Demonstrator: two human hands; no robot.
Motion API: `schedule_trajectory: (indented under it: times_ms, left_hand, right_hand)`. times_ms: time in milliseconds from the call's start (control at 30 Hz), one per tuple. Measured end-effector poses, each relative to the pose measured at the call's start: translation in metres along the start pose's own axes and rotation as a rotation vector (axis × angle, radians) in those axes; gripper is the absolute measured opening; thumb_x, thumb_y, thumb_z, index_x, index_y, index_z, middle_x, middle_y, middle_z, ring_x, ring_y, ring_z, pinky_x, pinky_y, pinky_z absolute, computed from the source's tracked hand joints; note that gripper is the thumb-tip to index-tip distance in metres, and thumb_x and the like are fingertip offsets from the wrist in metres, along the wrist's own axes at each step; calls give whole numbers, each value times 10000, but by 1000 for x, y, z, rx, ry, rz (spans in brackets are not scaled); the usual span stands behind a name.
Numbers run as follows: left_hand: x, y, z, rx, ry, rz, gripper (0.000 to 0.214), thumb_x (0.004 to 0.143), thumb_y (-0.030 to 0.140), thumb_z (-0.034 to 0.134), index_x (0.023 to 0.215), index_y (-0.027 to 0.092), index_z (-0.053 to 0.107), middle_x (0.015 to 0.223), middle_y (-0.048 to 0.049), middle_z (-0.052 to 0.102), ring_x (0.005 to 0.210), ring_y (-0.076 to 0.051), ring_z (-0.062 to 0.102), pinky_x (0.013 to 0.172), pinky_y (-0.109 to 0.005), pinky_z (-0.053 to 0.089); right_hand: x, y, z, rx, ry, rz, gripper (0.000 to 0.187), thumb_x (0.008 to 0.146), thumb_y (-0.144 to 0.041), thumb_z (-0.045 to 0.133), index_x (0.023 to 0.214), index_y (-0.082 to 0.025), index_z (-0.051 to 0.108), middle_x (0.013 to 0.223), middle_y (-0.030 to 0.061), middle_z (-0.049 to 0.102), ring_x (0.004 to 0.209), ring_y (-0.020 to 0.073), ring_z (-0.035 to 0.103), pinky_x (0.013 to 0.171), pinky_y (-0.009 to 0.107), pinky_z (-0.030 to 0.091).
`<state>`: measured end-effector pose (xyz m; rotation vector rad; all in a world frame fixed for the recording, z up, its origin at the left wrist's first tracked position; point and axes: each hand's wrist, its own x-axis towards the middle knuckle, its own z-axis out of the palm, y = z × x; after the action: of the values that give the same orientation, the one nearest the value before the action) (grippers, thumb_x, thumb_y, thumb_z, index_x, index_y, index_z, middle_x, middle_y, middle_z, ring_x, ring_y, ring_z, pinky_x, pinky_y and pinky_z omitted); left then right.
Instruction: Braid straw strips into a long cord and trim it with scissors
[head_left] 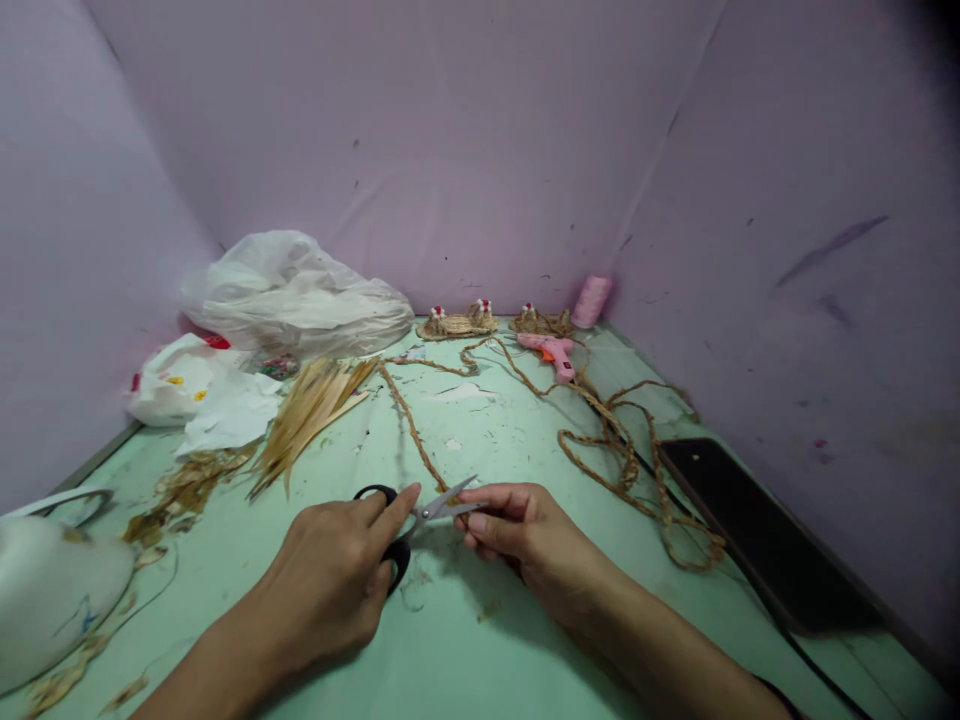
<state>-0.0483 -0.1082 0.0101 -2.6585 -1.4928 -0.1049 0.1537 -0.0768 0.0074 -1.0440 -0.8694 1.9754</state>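
Observation:
My left hand [341, 560] is closed around the black handles of a pair of scissors [426, 513]. The blades are parted and point right, toward my other hand. Pinched between the fingertips of my right hand [525, 530] is the end of a brown braided cord [410, 425], right at the scissor blades. Whether the blades touch the cord is hard to make out. From there the cord runs up the table, bends, and trails right into loose loops [630, 470].
A dark phone [757, 530] lies at right. Toward the back are a pink glue gun [553, 355], a pink thread spool [591, 302], two woven pieces [457, 325] and a white plastic bag [300, 295]. Dried leaf strips [315, 415] lie left; a white rounded object [60, 590] stands nearer.

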Motion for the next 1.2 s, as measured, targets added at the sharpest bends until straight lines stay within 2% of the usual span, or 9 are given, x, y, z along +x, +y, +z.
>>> schedule_trajectory:
  times_ms: [133, 267, 467, 600, 700, 800, 967, 1200]
  left_hand:
    - [0, 0, -2, 11, -65, -5, 616, 688, 98, 380, 1296, 183, 338, 809, -53, 613, 648, -179, 573, 539, -276, 406]
    - [0, -2, -4, -5, -127, -18, 608, 705, 93, 368, 1304, 191, 331, 826, -59, 626, 637, -174, 584, 541, -270, 404]
    - [1, -2, -5, -158, -100, -29, 544, 701, 102, 372, 1233, 213, 410, 785, -37, 648, 631, -153, 589, 562, -239, 407]
    - [6, 6, -19, -323, -115, -59, 367, 701, 127, 379, 1017, 230, 534, 648, 20, 607, 558, -116, 551, 532, -203, 372]
    - [9, 10, -29, -330, -147, -99, 160, 706, 232, 444, 818, 218, 559, 565, 35, 541, 510, -113, 500, 501, -211, 339]
    - [8, 10, -30, -252, -77, -113, 247, 690, 331, 497, 899, 212, 551, 662, 6, 581, 594, -149, 530, 545, -245, 361]
    - [5, 7, -20, -84, 54, -48, 460, 660, 225, 462, 1118, 190, 491, 905, -71, 594, 780, -209, 543, 694, -339, 389]
    - [4, 8, -11, -14, 37, -36, 567, 669, 213, 446, 1234, 176, 420, 885, -74, 585, 720, -208, 537, 643, -344, 400]
  right_hand:
    - [-3, -2, 2, -21, -42, -16, 242, 528, -200, 731, 748, -108, 691, 561, 2, 592, 465, 40, 435, 470, 189, 285]
    - [-2, -2, 3, -8, -27, -1, 220, 527, -196, 725, 726, -109, 693, 570, 2, 587, 476, 41, 446, 475, 182, 291]
    - [1, 0, 1, 32, -17, -4, 195, 523, -183, 716, 701, -107, 692, 622, 17, 598, 484, 37, 444, 462, 170, 293]
    - [1, -2, 0, 82, -25, -12, 113, 527, -147, 707, 621, -98, 665, 625, 24, 593, 502, 42, 459, 461, 163, 315]
    - [2, -3, -1, 138, 4, 19, 147, 518, -111, 703, 660, -97, 668, 621, 26, 599, 497, 44, 469, 436, 151, 314]
    - [3, -3, -2, 173, 35, 53, 189, 519, -89, 701, 706, -93, 670, 619, 35, 615, 486, 48, 493, 415, 142, 324]
    - [2, -4, -3, 218, 57, 117, 187, 512, -81, 714, 690, -98, 661, 555, 10, 601, 469, 60, 533, 442, 149, 394]
    - [-2, -3, 3, 98, 66, 69, 226, 465, -98, 736, 681, -98, 671, 538, 28, 623, 438, 55, 499, 383, 146, 295]
